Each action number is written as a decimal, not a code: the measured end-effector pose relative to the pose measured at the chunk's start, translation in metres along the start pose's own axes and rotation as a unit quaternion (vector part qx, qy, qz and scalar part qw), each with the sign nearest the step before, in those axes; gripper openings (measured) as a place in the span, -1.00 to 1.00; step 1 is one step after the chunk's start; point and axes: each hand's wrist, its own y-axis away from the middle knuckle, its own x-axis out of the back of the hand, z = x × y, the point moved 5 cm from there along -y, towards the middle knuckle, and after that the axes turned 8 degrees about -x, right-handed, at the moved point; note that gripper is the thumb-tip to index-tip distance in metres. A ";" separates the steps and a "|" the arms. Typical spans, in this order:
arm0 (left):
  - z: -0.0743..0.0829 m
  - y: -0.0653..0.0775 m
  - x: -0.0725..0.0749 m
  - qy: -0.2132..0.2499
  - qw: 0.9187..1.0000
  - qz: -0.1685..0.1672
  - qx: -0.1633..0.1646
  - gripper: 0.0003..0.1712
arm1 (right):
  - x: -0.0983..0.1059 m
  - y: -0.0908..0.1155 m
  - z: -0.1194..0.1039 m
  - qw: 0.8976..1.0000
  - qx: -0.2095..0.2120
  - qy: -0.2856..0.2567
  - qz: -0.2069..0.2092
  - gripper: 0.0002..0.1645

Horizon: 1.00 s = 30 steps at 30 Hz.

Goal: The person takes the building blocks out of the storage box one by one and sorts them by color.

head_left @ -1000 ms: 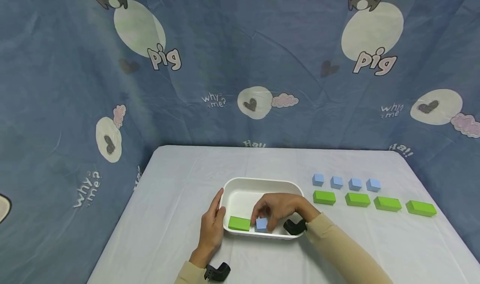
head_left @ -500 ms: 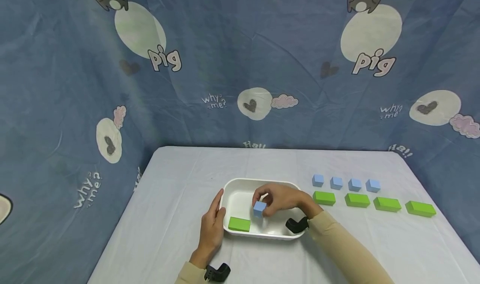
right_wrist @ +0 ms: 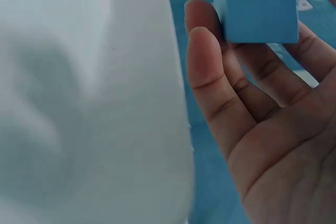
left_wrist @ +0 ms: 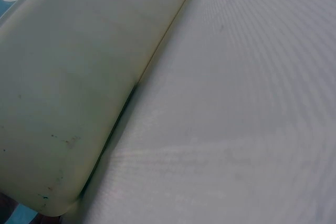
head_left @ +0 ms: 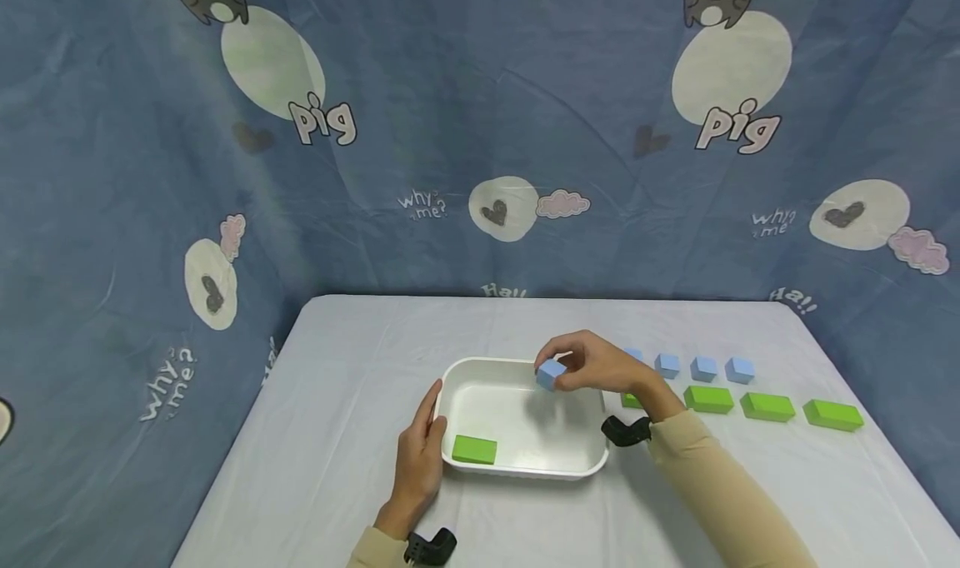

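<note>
My right hand (head_left: 603,366) pinches a blue cube (head_left: 550,374) between thumb and fingers, raised above the back right part of a white tray (head_left: 525,473). In the right wrist view the blue cube (right_wrist: 260,11) sits against the fingers, beside the tray's pale wall (right_wrist: 136,103). My left hand (head_left: 417,464) rests along the tray's left side, its fingers extended. The left wrist view is mostly the tray's outer wall (left_wrist: 79,77); that hand is almost wholly hidden there. One green block (head_left: 474,450) lies inside the tray, at the front left corner.
To the right of the tray, a back row of blue cubes (head_left: 703,369) and a front row of green blocks (head_left: 767,407) stand on the white-covered table (head_left: 337,385). My right hand and wrist partly cover the leftmost ones. A blue patterned cloth (head_left: 420,68) hangs behind.
My right hand has lifted the blue cube out of the tray's front middle, moving up and back to the right. The left hand stays at the tray's side; the green block keeps its place.
</note>
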 end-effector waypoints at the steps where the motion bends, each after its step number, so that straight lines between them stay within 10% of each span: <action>1: 0.000 0.000 0.000 0.000 1.000 0.000 0.001 -0.40 | 0.003 0.003 0.000 1.000 -0.005 -0.005 0.002 -0.63; 30: 0.001 -0.001 0.000 0.000 1.000 0.001 0.006 -0.40 | 0.082 0.090 0.032 0.993 -0.048 -0.058 0.091 -0.57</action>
